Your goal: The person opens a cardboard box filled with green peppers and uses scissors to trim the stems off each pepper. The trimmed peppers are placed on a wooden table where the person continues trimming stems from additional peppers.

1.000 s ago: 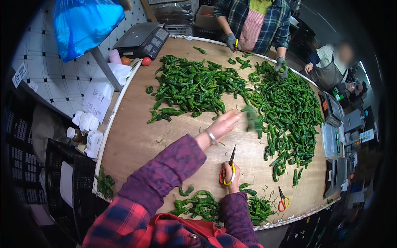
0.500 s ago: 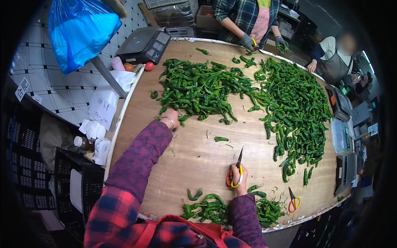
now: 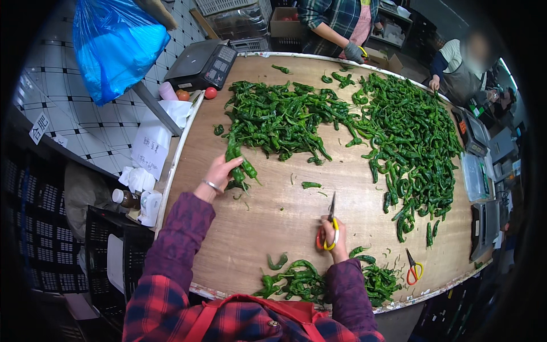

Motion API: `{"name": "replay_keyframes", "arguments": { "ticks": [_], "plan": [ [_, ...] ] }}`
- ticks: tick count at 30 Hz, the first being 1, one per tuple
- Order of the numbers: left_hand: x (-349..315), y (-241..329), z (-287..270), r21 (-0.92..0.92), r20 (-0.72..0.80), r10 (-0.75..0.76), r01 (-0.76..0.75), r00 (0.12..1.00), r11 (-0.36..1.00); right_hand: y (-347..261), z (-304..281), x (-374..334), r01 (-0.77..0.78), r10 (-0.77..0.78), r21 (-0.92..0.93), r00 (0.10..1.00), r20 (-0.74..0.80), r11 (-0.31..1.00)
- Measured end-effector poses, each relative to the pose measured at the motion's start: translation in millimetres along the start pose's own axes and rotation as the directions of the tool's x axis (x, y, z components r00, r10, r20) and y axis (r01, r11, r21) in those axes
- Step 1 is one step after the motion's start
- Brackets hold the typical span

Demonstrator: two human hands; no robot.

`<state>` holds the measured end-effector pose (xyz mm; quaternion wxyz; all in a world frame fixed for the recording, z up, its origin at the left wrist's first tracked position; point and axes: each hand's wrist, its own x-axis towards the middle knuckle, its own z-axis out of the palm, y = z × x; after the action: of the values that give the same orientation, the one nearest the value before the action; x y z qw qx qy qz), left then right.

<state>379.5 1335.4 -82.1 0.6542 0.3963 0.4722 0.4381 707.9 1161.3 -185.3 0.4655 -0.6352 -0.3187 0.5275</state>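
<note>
My left hand (image 3: 217, 174) is closed around a few long green peppers (image 3: 234, 149), lifted at the near left edge of a heap of green peppers (image 3: 282, 117). In my right hand (image 3: 337, 239) is a pair of scissors (image 3: 333, 228) with red and yellow handles; the dark blades point away from me. Between the hands a single green pepper (image 3: 311, 184) lies on the wooden table (image 3: 268, 222) among scattered stem bits. Close to my body are a small group of peppers (image 3: 302, 280) and a pile of cut stems and peppers (image 3: 380, 283). A second pair of scissors (image 3: 413, 272) rests beside that pile.
A larger pepper heap (image 3: 413, 131) covers the table's right side. Scales (image 3: 199, 64) stand at the far left, near a tomato (image 3: 211, 93) and a hanging blue bag (image 3: 117, 48). Black crates (image 3: 108, 256) stand at left. Two people (image 3: 336, 28) work across the table.
My left hand has drawn back from the heap and raised a few peppers. The scissors stay in my right hand. The far person in plaid has shifted their gloved hands to the right.
</note>
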Motion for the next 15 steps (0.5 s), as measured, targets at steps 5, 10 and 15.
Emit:
{"name": "replay_keyframes", "arguments": {
  "ticks": [5, 10, 15],
  "plan": [
    [-44.6, -31.3, -2.1, -0.336, -0.041, 0.031, -0.043, 0.999, 0.941, -58.1, 46.8, -51.2, 0.016, -0.002, -0.028, 0.899, 0.439, 0.999],
    [-83.5, -54.0, 22.6, -0.346, -0.084, 0.082, -0.106, 0.993, 0.932, -61.0, 74.7, -79.1, 0.068, 0.041, -0.176, 0.832, 0.553, 0.982],
    [-111.2, -74.9, 38.8, -0.311, -0.043, 0.026, -0.038, 0.999, 0.950, -51.0, 80.4, -82.5, -0.045, 0.105, -0.127, 0.849, 0.518, 0.991]
  ]
}}
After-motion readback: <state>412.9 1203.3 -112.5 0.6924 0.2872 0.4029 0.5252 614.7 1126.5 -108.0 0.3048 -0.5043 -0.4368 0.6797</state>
